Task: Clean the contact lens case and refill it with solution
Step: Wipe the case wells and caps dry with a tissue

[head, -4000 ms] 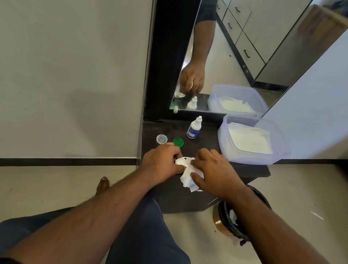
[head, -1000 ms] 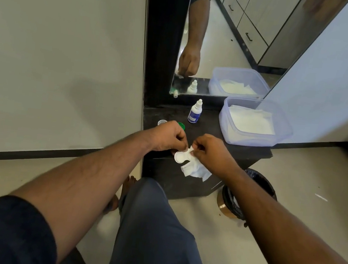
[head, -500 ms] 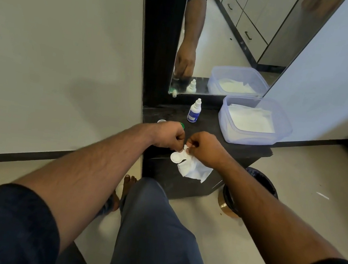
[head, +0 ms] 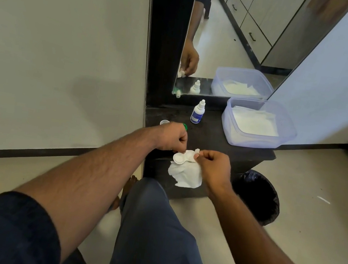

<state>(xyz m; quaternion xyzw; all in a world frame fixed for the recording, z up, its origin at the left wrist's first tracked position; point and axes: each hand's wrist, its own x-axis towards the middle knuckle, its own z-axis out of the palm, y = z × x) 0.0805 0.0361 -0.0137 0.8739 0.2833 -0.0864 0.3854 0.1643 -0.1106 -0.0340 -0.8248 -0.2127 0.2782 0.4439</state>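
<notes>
Seen from above, two bare forearms reach out over the person's lap. The left hand point(head: 171, 137) pinches one end of a white plastic two-well contact lens case point(head: 184, 157). The right hand point(head: 213, 168) has its grip curled round a crumpled white tissue point(head: 186, 175), pressed to the case's other end. Beyond, on the dark wooden surface point(head: 210, 136), stand a small white dropper bottle with a blue label point(head: 197, 114) and a clear plastic tub of tissues point(head: 258, 124).

The person wore a dark navy short sleeve point(head: 7, 227) at the frame's lower left, grey-blue trousers point(head: 155, 235) at bottom centre, bare forearms, and a bare foot point(head: 127, 185) beside the knee.
</notes>
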